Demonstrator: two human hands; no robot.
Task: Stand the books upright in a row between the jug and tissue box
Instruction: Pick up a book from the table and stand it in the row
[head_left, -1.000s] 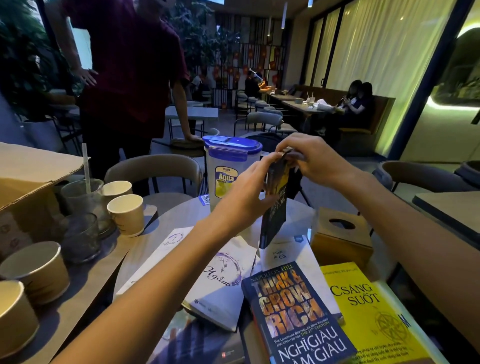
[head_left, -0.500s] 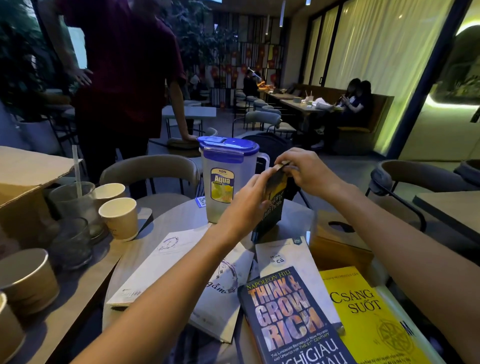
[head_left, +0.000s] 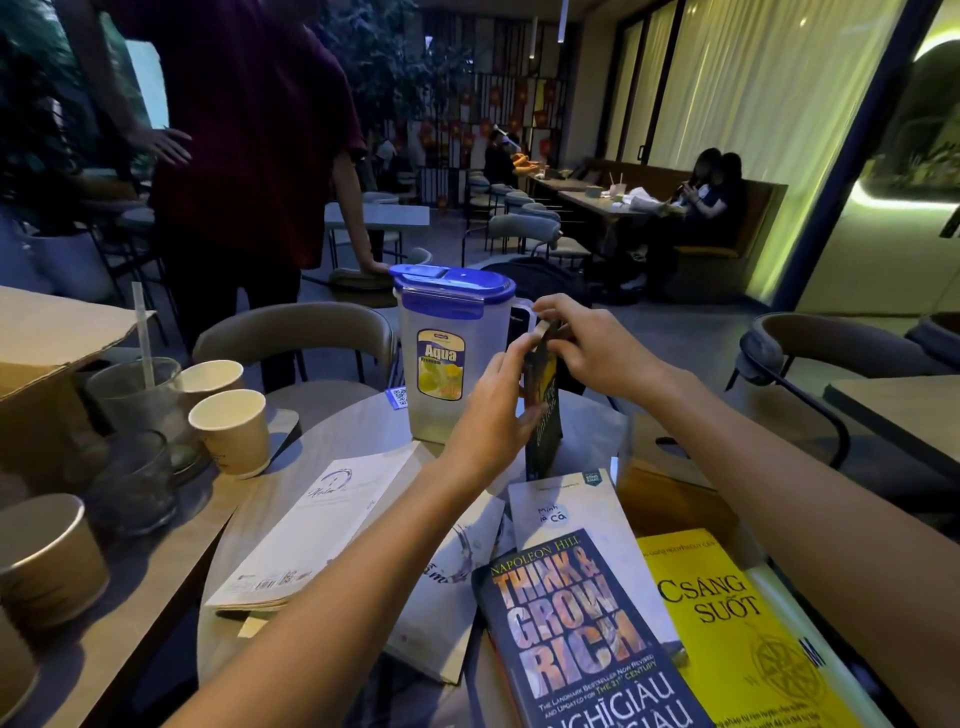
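Note:
A dark book (head_left: 544, 415) stands upright on the round table (head_left: 332, 441), just right of the clear jug with a blue lid (head_left: 451, 358). My left hand (head_left: 493, 410) grips its left side and my right hand (head_left: 587, 348) pinches its top edge. To the right sits the wooden tissue box (head_left: 670, 467), partly behind my right forearm. Lying flat near me are the "Think & Grow Rich" book (head_left: 582, 634), a yellow book (head_left: 743, 623), a white book (head_left: 566, 514) and two more white books (head_left: 322, 525) (head_left: 447, 597).
Paper cups (head_left: 231, 431) and plastic glasses (head_left: 135, 395) crowd the wooden table at left, beside a cardboard box (head_left: 47, 332). A chair (head_left: 296, 338) stands behind the round table, and a person stands beyond it. Another chair (head_left: 821, 353) is at right.
Both hands have lowered the dark book from mid-air down onto the table beside the jug; it now stands more upright.

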